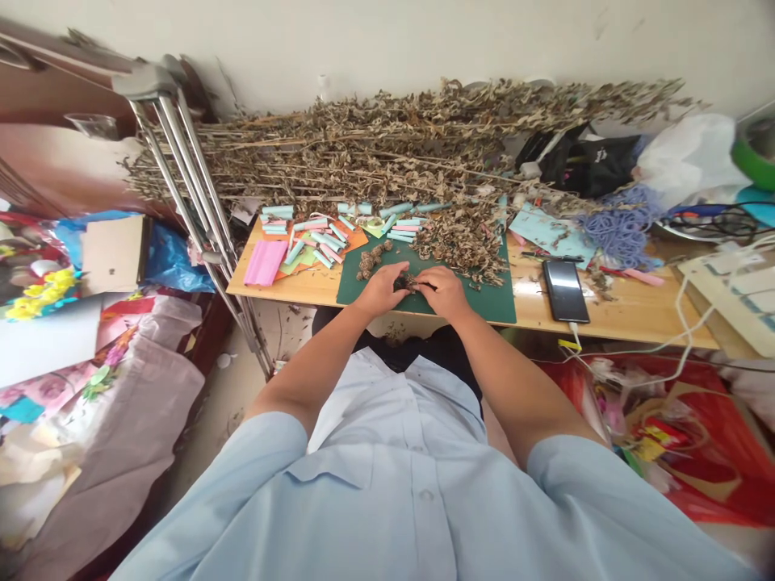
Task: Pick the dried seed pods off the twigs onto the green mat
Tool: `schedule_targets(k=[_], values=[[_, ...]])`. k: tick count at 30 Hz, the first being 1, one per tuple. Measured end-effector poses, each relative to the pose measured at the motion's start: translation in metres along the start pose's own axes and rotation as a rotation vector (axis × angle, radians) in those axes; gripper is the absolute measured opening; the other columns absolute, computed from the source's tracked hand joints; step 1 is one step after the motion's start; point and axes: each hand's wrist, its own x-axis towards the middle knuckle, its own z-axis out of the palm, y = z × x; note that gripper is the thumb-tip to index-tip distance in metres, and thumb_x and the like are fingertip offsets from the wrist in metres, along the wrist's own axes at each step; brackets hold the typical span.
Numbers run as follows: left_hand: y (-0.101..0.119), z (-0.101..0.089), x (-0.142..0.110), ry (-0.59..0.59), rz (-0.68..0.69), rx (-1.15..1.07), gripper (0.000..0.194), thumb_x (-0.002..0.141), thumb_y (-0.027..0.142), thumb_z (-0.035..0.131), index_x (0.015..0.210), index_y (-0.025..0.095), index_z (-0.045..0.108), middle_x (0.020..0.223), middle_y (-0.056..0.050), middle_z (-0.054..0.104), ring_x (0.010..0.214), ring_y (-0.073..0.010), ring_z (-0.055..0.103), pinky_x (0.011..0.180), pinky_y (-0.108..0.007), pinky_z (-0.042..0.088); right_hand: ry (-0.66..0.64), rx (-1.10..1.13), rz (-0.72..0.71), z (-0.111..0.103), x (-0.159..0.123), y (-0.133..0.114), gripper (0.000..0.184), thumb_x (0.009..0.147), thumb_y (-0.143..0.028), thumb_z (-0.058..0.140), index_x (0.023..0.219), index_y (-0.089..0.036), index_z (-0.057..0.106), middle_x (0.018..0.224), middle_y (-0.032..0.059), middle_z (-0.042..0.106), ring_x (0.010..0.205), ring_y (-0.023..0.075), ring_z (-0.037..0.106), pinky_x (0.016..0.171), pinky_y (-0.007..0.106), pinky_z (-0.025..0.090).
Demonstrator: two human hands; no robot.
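Both hands meet at the front of a green cutting mat point(496, 307). My left hand point(384, 289) is closed, its fingers curled around dried leaves point(404, 282). Close beside it, my right hand point(443, 290) pinches the same leaves between thumb and fingers. Behind my left hand sits a small clump of crumpled dried leaves point(372, 258). A larger heap of loose dried leaves point(463, 238) covers the mat's back right part. Several rolled paper tubes point(327, 240), blue, pink and green, lie left of the mat near a folded pink paper point(265, 262).
Long bundles of dried stalks point(363, 153) lie along the wall behind the mat. Metal crutches point(194, 186) lean at the table's left end. To the right are a phone point(566, 289) on a white cable, blue yarn point(623, 224) and a power strip point(735, 282).
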Motion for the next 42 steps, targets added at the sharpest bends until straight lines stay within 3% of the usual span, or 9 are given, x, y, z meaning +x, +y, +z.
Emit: schedule_targets(k=[5,14,19,24,29,37,39,42], values=[[-0.002,-0.005,-0.008,0.05,-0.052,0.111,0.055,0.081,0.013,0.067,0.135,0.015,0.055,0.117,-0.012,0.068,0.115,-0.0263,0.061,0.104,-0.045,0.051,0.01,-0.003,0.017,0.001,0.0,-0.001,0.007,0.086,-0.026,0.072,0.085,-0.026,0.078,0.092,0.005,0.077,0.09,0.0244,0.068,0.087,0.044,0.055],[-0.001,0.001,-0.004,-0.01,-0.049,0.271,0.043,0.091,0.011,0.047,0.133,0.012,0.058,0.102,-0.013,0.069,0.103,-0.0261,0.061,0.095,-0.041,0.052,0.029,-0.007,0.001,-0.001,0.0,-0.002,0.006,0.085,-0.025,0.073,0.083,-0.026,0.079,0.09,0.0044,0.077,0.087,0.0235,0.069,0.085,0.043,0.056],[-0.003,0.003,0.008,0.088,-0.156,0.205,0.049,0.089,0.01,0.05,0.138,0.01,0.053,0.097,-0.011,0.071,0.1,-0.0246,0.062,0.095,-0.039,0.051,-0.02,-0.01,-0.036,-0.003,0.001,-0.007,0.009,0.087,-0.027,0.071,0.082,-0.026,0.078,0.091,0.0047,0.077,0.089,0.0235,0.069,0.087,0.043,0.055],[-0.001,0.004,0.015,-0.001,-0.105,0.075,0.051,0.085,0.006,0.051,0.135,0.013,0.056,0.092,-0.006,0.07,0.093,-0.0197,0.063,0.092,-0.034,0.051,-0.089,-0.045,-0.059,-0.003,0.001,-0.009,0.012,0.089,-0.028,0.068,0.084,-0.026,0.078,0.093,0.0046,0.077,0.093,0.0234,0.068,0.089,0.043,0.054],[-0.001,0.006,0.014,-0.012,-0.067,0.024,0.055,0.084,0.005,0.049,0.138,0.011,0.054,0.091,-0.006,0.069,0.093,-0.019,0.063,0.093,-0.034,0.052,-0.081,-0.062,-0.008,-0.003,0.001,-0.009,0.009,0.086,-0.026,0.07,0.086,-0.027,0.078,0.107,0.0061,0.076,0.104,0.026,0.068,0.095,0.047,0.053],[0.012,-0.001,0.004,-0.018,-0.07,0.019,0.057,0.079,0.005,0.051,0.135,0.012,0.056,0.105,-0.009,0.072,0.103,-0.0225,0.063,0.098,-0.039,0.052,-0.08,-0.05,0.034,-0.002,0.0,-0.011,0.011,0.087,-0.023,0.068,0.086,-0.026,0.078,0.094,0.0039,0.079,0.095,0.0247,0.072,0.094,0.044,0.055],[0.015,-0.004,0.001,-0.041,-0.04,0.018,0.052,0.079,0.01,0.058,0.131,0.013,0.061,0.111,-0.01,0.072,0.106,-0.0242,0.062,0.099,-0.04,0.051,-0.075,-0.061,0.043,-0.001,-0.001,-0.011,0.012,0.087,-0.022,0.066,0.086,-0.027,0.078,0.093,0.0038,0.078,0.095,0.0245,0.071,0.093,0.043,0.055],[0.015,-0.004,0.0,-0.052,0.007,0.031,0.031,0.082,0.02,0.065,0.113,0.017,0.071,0.108,-0.009,0.072,0.106,-0.0249,0.062,0.099,-0.041,0.05,-0.054,-0.06,0.051,0.0,-0.002,-0.009,0.011,0.087,-0.022,0.067,0.086,-0.026,0.077,0.092,0.0041,0.078,0.093,0.0241,0.07,0.091,0.042,0.056]])
